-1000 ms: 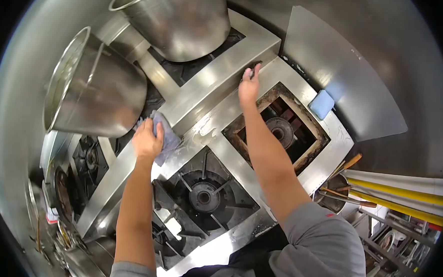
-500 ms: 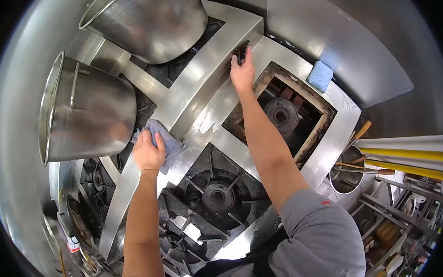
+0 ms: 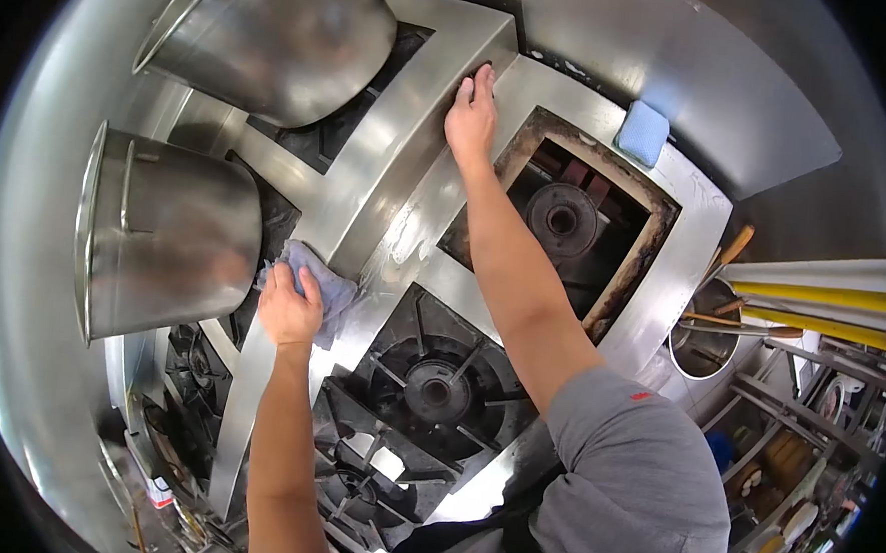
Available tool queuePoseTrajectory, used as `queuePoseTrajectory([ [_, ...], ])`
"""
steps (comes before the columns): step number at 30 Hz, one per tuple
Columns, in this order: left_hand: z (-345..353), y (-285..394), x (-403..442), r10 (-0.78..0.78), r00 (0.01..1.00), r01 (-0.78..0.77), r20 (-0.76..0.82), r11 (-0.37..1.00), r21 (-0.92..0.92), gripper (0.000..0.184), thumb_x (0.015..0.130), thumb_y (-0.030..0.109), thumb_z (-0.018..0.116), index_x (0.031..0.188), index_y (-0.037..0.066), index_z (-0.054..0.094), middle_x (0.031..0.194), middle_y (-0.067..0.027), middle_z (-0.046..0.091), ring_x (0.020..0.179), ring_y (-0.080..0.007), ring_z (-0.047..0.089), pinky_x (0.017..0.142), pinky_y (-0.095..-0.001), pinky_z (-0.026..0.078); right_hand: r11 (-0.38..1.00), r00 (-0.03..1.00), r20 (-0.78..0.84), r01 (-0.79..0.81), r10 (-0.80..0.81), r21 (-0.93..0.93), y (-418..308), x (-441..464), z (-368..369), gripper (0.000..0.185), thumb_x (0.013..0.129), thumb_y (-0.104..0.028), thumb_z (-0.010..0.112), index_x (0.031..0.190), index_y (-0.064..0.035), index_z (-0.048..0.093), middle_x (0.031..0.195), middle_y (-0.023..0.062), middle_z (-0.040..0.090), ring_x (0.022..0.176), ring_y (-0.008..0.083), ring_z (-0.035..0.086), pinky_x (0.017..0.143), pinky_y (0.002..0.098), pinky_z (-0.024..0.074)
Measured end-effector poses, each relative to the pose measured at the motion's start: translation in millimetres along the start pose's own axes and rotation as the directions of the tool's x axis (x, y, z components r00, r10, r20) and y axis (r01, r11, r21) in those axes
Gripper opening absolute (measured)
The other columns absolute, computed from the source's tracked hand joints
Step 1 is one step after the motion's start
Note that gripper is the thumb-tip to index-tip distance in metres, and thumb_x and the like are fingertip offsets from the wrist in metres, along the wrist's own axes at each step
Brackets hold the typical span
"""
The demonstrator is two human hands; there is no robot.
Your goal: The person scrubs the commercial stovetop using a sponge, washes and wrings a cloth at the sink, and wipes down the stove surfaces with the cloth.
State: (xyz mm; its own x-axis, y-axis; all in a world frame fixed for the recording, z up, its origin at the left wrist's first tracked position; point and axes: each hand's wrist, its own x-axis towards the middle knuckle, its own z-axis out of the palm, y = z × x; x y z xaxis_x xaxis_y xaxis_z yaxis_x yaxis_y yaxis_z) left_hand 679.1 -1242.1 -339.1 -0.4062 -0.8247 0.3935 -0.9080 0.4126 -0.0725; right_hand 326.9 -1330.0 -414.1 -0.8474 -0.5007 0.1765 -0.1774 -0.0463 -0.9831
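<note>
My left hand (image 3: 290, 305) is closed over a crumpled grey-blue cloth (image 3: 330, 289) on the edge of the raised steel ledge (image 3: 367, 204). Further off, my right hand (image 3: 471, 124) presses a small dark object against the ledge's upright side, near the back corner. Its fingers cover most of that object, so its kind does not show. Beside my right forearm lies a square burner opening (image 3: 531, 131) with a browned, grimy rim. Whitish wet streaks (image 3: 402, 236) mark the steel between the two hands.
Two large steel stockpots (image 3: 179, 238) stand on the ledge's burners at left. A blue sponge (image 3: 643, 134) sits at the back right. Black grates (image 3: 437, 381) cover the near burners. At right, a metal container (image 3: 702, 352) holds wooden-handled utensils.
My right hand has slid a little up and left along the ledge's side, now covering more of the dark object. My left hand and the cloth have barely shifted.
</note>
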Motion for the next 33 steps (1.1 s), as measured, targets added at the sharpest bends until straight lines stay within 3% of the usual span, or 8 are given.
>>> queuePoseTrajectory([
  [6,-1.6,3.5,0.0,-0.029,0.998,0.030,0.047,0.999,-0.021,0.027,0.095,0.029,0.053,0.087,0.004,0.050,0.085,-0.0198,0.059,0.078,-0.0442,0.060,0.068,-0.0529,0.048,0.987,0.992,-0.118,-0.034,0.054,0.159,-14.2,-80.1,35.9,0.056,0.107,-0.027,0.037,0.155,-0.0001,0.026,0.159,0.0278,0.022,0.147,0.0453,0.024,0.121,0.0470,0.0229],
  [10,-2.0,6.5,0.5,0.019,0.999,-0.021,-0.035,0.999,-0.039,0.028,0.095,0.030,0.053,0.086,0.003,0.049,0.084,-0.0200,0.058,0.077,-0.0442,0.059,0.068,-0.0533,0.046,0.988,0.991,0.029,-0.129,0.127,0.084,-34.1,-175.7,37.5,0.056,0.106,-0.023,0.040,0.154,0.0025,0.027,0.159,0.0292,0.021,0.148,0.0413,0.024,0.121,0.0446,0.0224],
  [16,-0.8,4.7,-0.7,0.002,1.000,-0.002,0.002,1.000,-0.009,0.029,0.096,0.030,0.052,0.085,0.003,0.049,0.082,-0.0191,0.056,0.076,-0.0428,0.058,0.066,-0.0512,0.046,0.978,0.991,-0.085,-0.084,0.102,0.192,0.8,-0.5,9.3,0.056,0.107,-0.030,0.036,0.147,0.0101,0.034,0.153,0.0314,0.032,0.143,0.0434,0.032,0.120,0.0421,0.0260],
  [19,0.3,5.3,-0.6,0.012,1.000,-0.012,-0.020,1.000,-0.018,0.030,0.096,0.030,0.053,0.085,0.003,0.049,0.080,-0.0183,0.055,0.074,-0.0421,0.058,0.065,-0.0504,0.046,0.983,0.991,-0.104,-0.071,0.089,0.172,-6.0,-62.7,27.9,0.057,0.108,-0.028,0.033,0.150,0.0084,0.029,0.156,0.0314,0.026,0.145,0.0439,0.027,0.121,0.0448,0.0239],
  [22,-0.6,5.2,-1.5,0.007,1.000,-0.007,-0.009,1.000,-0.014,0.030,0.096,0.031,0.053,0.085,0.003,0.049,0.079,-0.0178,0.055,0.073,-0.0419,0.058,0.064,-0.0504,0.046,0.990,0.992,0.086,-0.104,0.096,0.094,-21.2,-177.8,31.5,0.057,0.107,-0.025,0.036,0.154,0.0051,0.024,0.159,0.0306,0.021,0.148,0.0431,0.023,0.121,0.0460,0.0227],
  [24,-0.9,5.5,-1.5,0.009,1.000,-0.009,-0.012,1.000,-0.020,0.030,0.096,0.031,0.053,0.084,0.003,0.049,0.079,-0.0178,0.055,0.073,-0.0419,0.058,0.064,-0.0506,0.046,0.987,1.000,0.007,-0.001,0.000,0.158,-3.7,-130.0,27.6,0.057,0.106,-0.025,0.037,0.153,0.0047,0.025,0.159,0.0300,0.022,0.147,0.0431,0.025,0.120,0.0464,0.0252],
  [28,0.2,5.5,-0.1,0.042,0.998,-0.043,-0.042,0.999,-0.028,0.031,0.096,0.031,0.053,0.083,0.003,0.048,0.080,-0.0175,0.054,0.073,-0.0421,0.058,0.064,-0.0511,0.046,0.962,0.977,-0.027,-0.203,0.211,0.181,5.5,19.2,-6.0,0.054,0.106,-0.030,0.038,0.145,0.0075,0.041,0.148,0.0278,0.042,0.138,0.0390,0.041,0.115,0.0405,0.0343],
  [33,-3.8,6.5,-1.9,0.005,1.000,-0.005,0.017,1.000,-0.017,0.030,0.097,0.031,0.053,0.088,0.002,0.050,0.082,-0.0187,0.055,0.077,-0.0427,0.058,0.066,-0.0512,0.046,0.983,0.997,-0.039,-0.065,0.073,0.173,-11.9,-143.1,25.3,0.053,0.106,-0.024,0.038,0.149,0.0064,0.033,0.153,0.0292,0.034,0.142,0.0402,0.036,0.117,0.0423,0.0318],
])
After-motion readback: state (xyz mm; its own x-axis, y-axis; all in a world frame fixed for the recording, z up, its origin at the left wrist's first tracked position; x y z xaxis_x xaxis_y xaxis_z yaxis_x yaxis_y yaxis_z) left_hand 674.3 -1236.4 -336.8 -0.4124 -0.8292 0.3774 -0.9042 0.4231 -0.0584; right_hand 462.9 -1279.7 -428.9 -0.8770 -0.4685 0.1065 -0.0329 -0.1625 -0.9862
